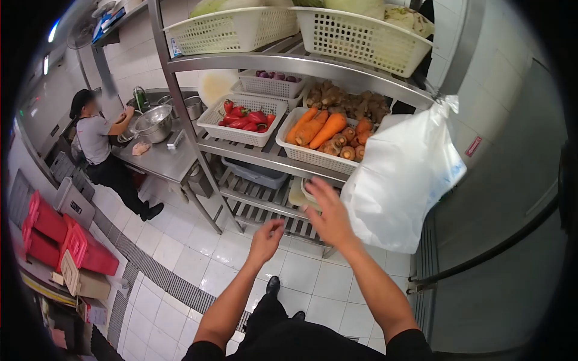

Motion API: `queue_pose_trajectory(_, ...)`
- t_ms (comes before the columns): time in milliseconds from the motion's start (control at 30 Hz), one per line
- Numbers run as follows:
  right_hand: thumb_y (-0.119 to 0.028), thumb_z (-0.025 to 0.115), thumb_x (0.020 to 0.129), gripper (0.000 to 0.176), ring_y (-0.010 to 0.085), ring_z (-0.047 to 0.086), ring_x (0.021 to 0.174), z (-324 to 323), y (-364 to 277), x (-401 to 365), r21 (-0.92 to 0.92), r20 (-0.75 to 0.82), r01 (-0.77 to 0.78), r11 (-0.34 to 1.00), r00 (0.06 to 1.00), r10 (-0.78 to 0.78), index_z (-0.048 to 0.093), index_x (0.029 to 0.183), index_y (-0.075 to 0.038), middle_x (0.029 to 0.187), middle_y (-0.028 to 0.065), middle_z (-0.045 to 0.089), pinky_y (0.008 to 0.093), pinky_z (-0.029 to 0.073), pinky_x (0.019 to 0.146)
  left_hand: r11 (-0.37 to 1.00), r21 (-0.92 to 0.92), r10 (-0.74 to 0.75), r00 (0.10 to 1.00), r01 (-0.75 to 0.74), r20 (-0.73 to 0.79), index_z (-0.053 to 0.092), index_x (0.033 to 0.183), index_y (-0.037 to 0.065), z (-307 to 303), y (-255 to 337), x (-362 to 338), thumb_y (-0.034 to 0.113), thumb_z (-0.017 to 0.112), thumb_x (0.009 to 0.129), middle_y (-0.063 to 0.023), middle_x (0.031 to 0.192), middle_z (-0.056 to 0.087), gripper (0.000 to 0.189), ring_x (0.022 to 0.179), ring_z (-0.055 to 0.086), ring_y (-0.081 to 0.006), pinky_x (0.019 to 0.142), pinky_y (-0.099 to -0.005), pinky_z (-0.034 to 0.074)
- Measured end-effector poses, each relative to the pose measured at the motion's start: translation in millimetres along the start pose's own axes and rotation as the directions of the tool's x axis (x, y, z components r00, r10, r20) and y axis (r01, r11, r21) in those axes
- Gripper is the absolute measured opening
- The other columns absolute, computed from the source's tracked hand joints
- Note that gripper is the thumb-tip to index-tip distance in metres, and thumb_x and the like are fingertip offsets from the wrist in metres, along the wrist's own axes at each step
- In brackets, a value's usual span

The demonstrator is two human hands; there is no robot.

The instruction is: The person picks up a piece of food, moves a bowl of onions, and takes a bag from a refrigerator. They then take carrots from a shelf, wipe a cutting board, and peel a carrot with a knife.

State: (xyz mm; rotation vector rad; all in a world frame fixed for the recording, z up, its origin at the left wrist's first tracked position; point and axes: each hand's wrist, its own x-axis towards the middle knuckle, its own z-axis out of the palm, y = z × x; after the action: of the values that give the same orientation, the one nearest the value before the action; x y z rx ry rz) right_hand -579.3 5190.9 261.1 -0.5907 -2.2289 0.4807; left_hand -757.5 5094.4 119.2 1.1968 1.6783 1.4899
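My right hand is raised before the lower shelves of a metal rack, its fingers spread and nothing in them. Lower and to the left, my left hand hangs over the floor with bent fingers, holding nothing that I can see. Above my hands, a white basket holds carrots, and another basket holds red peppers. White plastic bags hang from the rack just right of my right hand. A grey-blue bin sits on a lower shelf.
A co-worker stands at a steel table with metal bowls at the left. Red bins stand at the far left. White baskets of vegetables fill the top shelf. A large grey door is at the right.
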Motion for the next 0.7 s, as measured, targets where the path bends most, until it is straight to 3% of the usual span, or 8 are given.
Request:
queue_pose_trajectory(133, -0.022, 0.064, 0.088, 0.051, 0.0401, 0.045, 0.128, -12, 57, 48, -0.271, -0.188, -0.158, 0.950, 0.976, 0.109, 0.053, 0.134, -0.003, 0.141, 0.0236, 0.045, 0.0453, 0.037, 0.107, 0.816, 0.367, 0.498, 0.866, -0.446, -0.053, 0.059, 0.124, 0.007, -9, 70, 101, 0.016, 0.064, 0.085, -0.0152, 0.123, 0.055, 0.040, 0.109, 0.058, -0.0354, 0.089, -0.0437, 0.051)
queue_pose_trajectory(233, -0.022, 0.066, 0.086, 0.053, 0.0409, 0.046, 0.126, -27, 87, 73, -0.367, -0.243, -0.211, 0.906, 0.962, 0.126, 0.053, 0.134, -0.004, 0.142, 0.0232, 0.045, 0.0461, 0.038, 0.106, 0.779, 0.527, 0.442, 0.894, -0.340, -0.076, 0.051, 0.131, 0.010, -19, 87, 169, 0.018, 0.068, 0.082, -0.0212, 0.138, 0.042, 0.053, 0.117, 0.051, -0.0438, 0.092, -0.0478, 0.049)
queue_pose_trajectory(300, -0.024, 0.067, 0.085, 0.050, 0.0406, 0.050, 0.120, -40, 105, 75, -0.551, -0.128, -0.312, 0.774, 0.948, 0.291, 0.055, 0.130, -0.004, 0.137, 0.0215, 0.050, 0.0469, 0.041, 0.101, 0.799, 0.527, 0.361, 0.932, -0.289, -0.038, 0.049, 0.131, 0.010, -18, 86, 206, 0.017, 0.070, 0.080, -0.0234, 0.143, 0.037, 0.056, 0.119, 0.051, -0.0458, 0.094, -0.0493, 0.049)
queue_pose_trajectory(333, -0.025, 0.068, 0.084, 0.045, 0.0384, 0.055, 0.110, -44, 99, 82, -0.623, -0.089, -0.389, 0.679, 0.897, 0.433, 0.058, 0.124, -0.006, 0.124, 0.0193, 0.059, 0.0467, 0.044, 0.095, 0.796, 0.507, 0.383, 0.924, -0.330, -0.001, 0.050, 0.128, 0.010, -16, 76, 224, 0.016, 0.072, 0.079, -0.0248, 0.139, 0.041, 0.054, 0.116, 0.052, -0.0466, 0.092, -0.0486, 0.049)
queue_pose_trajectory(400, -0.026, 0.070, 0.083, 0.042, 0.0376, 0.059, 0.101, -43, 107, 84, -0.560, -0.140, -0.459, 0.690, 0.873, 0.467, 0.061, 0.119, -0.008, 0.107, 0.0171, 0.065, 0.0464, 0.046, 0.092, 0.826, 0.343, 0.460, 0.887, -0.447, 0.048, 0.054, 0.110, 0.007, -15, 56, 251, 0.011, 0.072, 0.076, -0.0217, 0.104, 0.060, 0.038, 0.098, 0.058, -0.0434, 0.080, -0.0478, 0.048)
queue_pose_trajectory(433, -0.026, 0.070, 0.083, 0.042, 0.0376, 0.059, 0.101, -44, 108, 82, -0.571, -0.165, -0.487, 0.661, 0.857, 0.488, 0.061, 0.119, -0.008, 0.107, 0.0171, 0.065, 0.0464, 0.046, 0.092, 0.868, 0.321, 0.391, 0.920, -0.379, 0.028, 0.057, 0.099, 0.005, -16, 67, 251, 0.009, 0.072, 0.075, -0.0191, 0.093, 0.062, 0.029, 0.091, 0.060, -0.0413, 0.077, -0.0470, 0.047)
queue_pose_trajectory(567, -0.027, 0.073, 0.081, 0.042, 0.0381, 0.060, 0.097, -43, 110, 82, -0.521, -0.163, -0.442, 0.730, 0.891, 0.423, 0.063, 0.118, -0.009, 0.098, 0.0166, 0.067, 0.0457, 0.045, 0.092, 0.846, 0.335, 0.413, 0.907, -0.415, 0.080, 0.059, 0.094, 0.004, -27, 77, 248, 0.009, 0.073, 0.073, -0.0175, 0.090, 0.062, 0.025, 0.085, 0.060, -0.0395, 0.075, -0.0446, 0.047)
queue_pose_trajectory(700, -0.029, 0.073, 0.082, 0.042, 0.0360, 0.061, 0.096, -45, 111, 82, -0.481, -0.151, -0.407, 0.777, 0.911, 0.384, 0.064, 0.117, -0.007, 0.101, 0.0169, 0.067, 0.0435, 0.049, 0.086, 0.884, 0.350, 0.282, 0.951, -0.310, 0.130, 0.061, 0.097, 0.004, -40, 95, 248, 0.010, 0.073, 0.073, -0.0158, 0.093, 0.064, 0.028, 0.085, 0.063, -0.0345, 0.074, -0.0412, 0.049)
